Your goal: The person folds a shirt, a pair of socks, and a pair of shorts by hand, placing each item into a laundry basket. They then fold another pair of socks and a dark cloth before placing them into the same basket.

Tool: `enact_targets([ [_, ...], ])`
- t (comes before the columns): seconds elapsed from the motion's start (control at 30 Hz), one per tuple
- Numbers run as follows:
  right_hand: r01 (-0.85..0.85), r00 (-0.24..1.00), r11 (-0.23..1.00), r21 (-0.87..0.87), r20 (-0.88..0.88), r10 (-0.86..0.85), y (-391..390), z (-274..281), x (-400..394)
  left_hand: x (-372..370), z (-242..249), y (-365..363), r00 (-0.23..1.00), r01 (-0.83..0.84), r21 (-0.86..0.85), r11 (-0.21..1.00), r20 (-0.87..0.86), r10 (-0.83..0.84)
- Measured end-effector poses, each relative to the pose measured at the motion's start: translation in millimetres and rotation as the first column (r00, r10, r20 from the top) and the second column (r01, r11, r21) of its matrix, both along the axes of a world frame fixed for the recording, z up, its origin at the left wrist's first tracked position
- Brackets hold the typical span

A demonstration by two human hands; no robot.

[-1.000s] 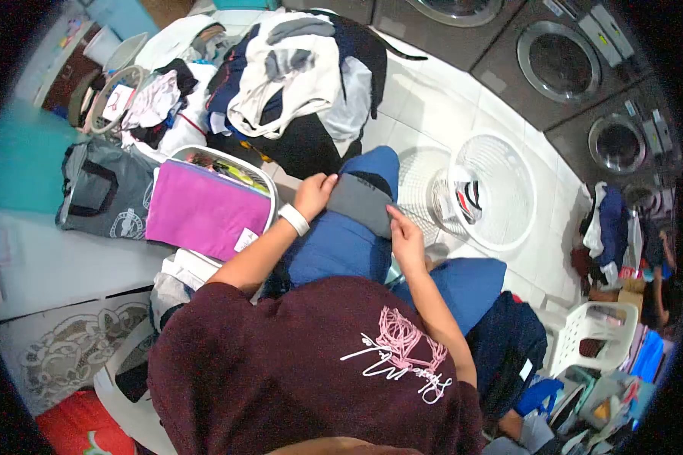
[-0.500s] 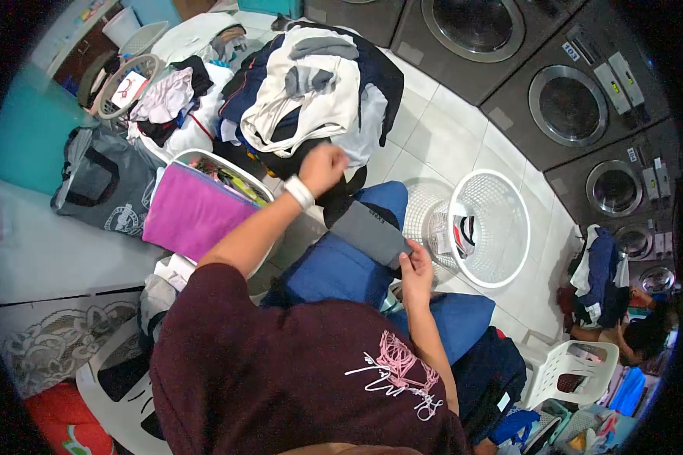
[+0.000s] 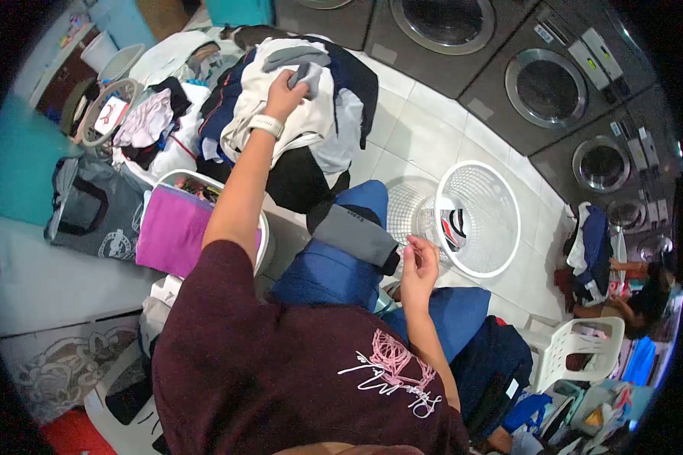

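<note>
My left hand (image 3: 284, 92), with a white wristband, reaches forward onto the heap of clothes (image 3: 311, 114) and closes on a small grey garment (image 3: 308, 74) on top of it. My right hand (image 3: 419, 267) hovers by my knee with its fingers apart, just right of a folded grey and black garment (image 3: 354, 234) that lies across my blue-trousered thigh (image 3: 326, 273). The hand's fingertips are near that garment's edge, apart from it.
A white basket (image 3: 474, 220) lies tipped on the tiled floor to the right, with a little clothing inside. A basket with a purple cloth (image 3: 176, 231) stands left of my leg. Washing machines (image 3: 542, 87) line the back. Another person (image 3: 645, 292) sits at the far right.
My left hand has left the folded grey garment and stretched forward to the clothes heap, taking hold of a small grey piece. My right hand has let go of the garment's edge.
</note>
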State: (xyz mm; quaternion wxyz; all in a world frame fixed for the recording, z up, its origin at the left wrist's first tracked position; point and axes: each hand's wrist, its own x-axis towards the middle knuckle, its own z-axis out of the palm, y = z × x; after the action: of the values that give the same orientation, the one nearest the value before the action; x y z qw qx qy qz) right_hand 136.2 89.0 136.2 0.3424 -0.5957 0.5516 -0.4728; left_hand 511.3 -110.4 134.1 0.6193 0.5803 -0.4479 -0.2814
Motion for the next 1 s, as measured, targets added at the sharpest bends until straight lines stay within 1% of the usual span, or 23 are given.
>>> enact_targets([
  [0.03, -0.035, 0.999, 0.999, 0.007, 0.039, 0.035, -2, 2, 0, -27, 32, 20, 0.986, 0.122, 0.035, 0.992, -0.118, -0.117],
  [0.07, -0.066, 0.995, 0.998, 0.013, 0.077, 0.065, -3, 3, -2, -46, 46, 34, 0.934, 0.262, -0.020, 0.965, -0.248, -0.259],
  [0.1, -0.114, 0.989, 0.991, 0.064, 0.107, 0.106, -4, 4, -4, -62, 51, 44, 0.881, 0.351, -0.032, 0.936, -0.328, -0.341],
  [0.17, -0.180, 0.953, 0.976, 0.126, 0.267, 0.142, -6, 12, -3, -100, 71, 75, 0.738, 0.546, -0.061, 0.835, -0.437, -0.514],
  [0.23, -0.179, 0.876, 0.983, 0.041, 0.461, 0.141, -3, 43, 3, -141, 82, 103, 0.644, 0.621, -0.035, 0.783, -0.546, -0.536],
  [0.27, -0.209, 0.781, 0.975, 0.081, 0.614, 0.116, -3, 52, -1, -157, 79, 115, 0.573, 0.686, -0.032, 0.727, -0.592, -0.567],
  [0.3, -0.243, 0.659, 0.964, 0.106, 0.747, 0.084, -3, 58, -8, -174, 74, 125, 0.546, 0.716, -0.024, 0.698, -0.603, -0.581],
  [0.33, -0.297, 0.550, 0.952, 0.072, 0.828, 0.109, -4, 58, -18, -189, 68, 134, 0.511, 0.741, -0.020, 0.672, -0.633, -0.582],
  [0.37, -0.327, 0.500, 0.943, 0.061, 0.858, 0.118, -2, 61, -26, -202, 63, 140, 0.478, 0.762, -0.015, 0.647, -0.661, -0.579],
  [0.43, -0.322, 0.573, 0.936, 0.140, 0.816, 0.075, 0, 57, -44, -217, 55, 147, 0.448, 0.791, 0.000, 0.611, -0.681, -0.579],
  [0.5, -0.263, 0.594, 0.954, 0.144, 0.804, 0.042, 6, 60, -55, -232, 49, 154, 0.431, 0.806, 0.015, 0.591, -0.700, -0.569],
  [0.57, -0.207, 0.610, 0.967, 0.147, 0.792, 0.010, 10, 61, -62, -249, 45, 161, 0.661, 0.679, 0.075, 0.730, -0.496, -0.563],
  [0.6, -0.160, 0.663, 0.976, 0.149, 0.748, -0.005, 11, 59, -63, -255, 42, 166, 0.854, 0.521, 0.132, 0.843, -0.078, -0.515],
  [0.63, -0.114, 0.713, 0.982, 0.149, 0.701, -0.023, 12, 57, -64, -266, 37, 168, 0.928, 0.332, -0.066, 0.941, 0.200, -0.314],
  [0.67, -0.102, 0.721, 0.983, 0.154, 0.692, -0.034, 13, 54, -64, -269, 35, 174, 0.906, 0.336, -0.096, 0.937, 0.305, -0.294],
  [0.7, -0.096, 0.733, 0.985, 0.141, 0.679, -0.026, 13, 49, -64, -274, 45, 184, 0.875, 0.343, -0.131, 0.930, 0.406, -0.266],
  [0.73, -0.095, 0.753, 0.989, 0.111, 0.658, -0.002, 13, 41, -63, -283, 51, 192, 0.867, 0.418, -0.153, 0.895, 0.362, -0.343],
  [0.77, -0.084, 0.776, 0.993, 0.081, 0.630, 0.014, 14, 34, -63, -291, 58, 200, 0.820, 0.523, -0.064, 0.850, 0.311, -0.481],
  [0.83, -0.043, 0.805, 0.995, 0.087, 0.592, -0.017, 17, 25, -62, -302, 42, 202, 0.814, 0.566, -0.032, 0.824, 0.178, -0.553],
  [0.9, 0.021, 0.781, 0.985, 0.169, 0.612, -0.122, 19, 25, -66, -302, 41, 198, 0.781, 0.590, 0.042, 0.806, 0.226, -0.583],
  [0.97, 0.070, 0.789, 0.993, 0.090, 0.604, -0.110, 16, 11, -68, -299, 39, 194, 0.683, 0.653, 0.123, 0.747, 0.331, -0.651],
  [1.0, 0.107, 0.823, 0.993, 0.049, 0.556, -0.116, 17, 9, -67, -304, 42, 197, 0.670, 0.679, 0.097, 0.728, 0.325, -0.668],
])
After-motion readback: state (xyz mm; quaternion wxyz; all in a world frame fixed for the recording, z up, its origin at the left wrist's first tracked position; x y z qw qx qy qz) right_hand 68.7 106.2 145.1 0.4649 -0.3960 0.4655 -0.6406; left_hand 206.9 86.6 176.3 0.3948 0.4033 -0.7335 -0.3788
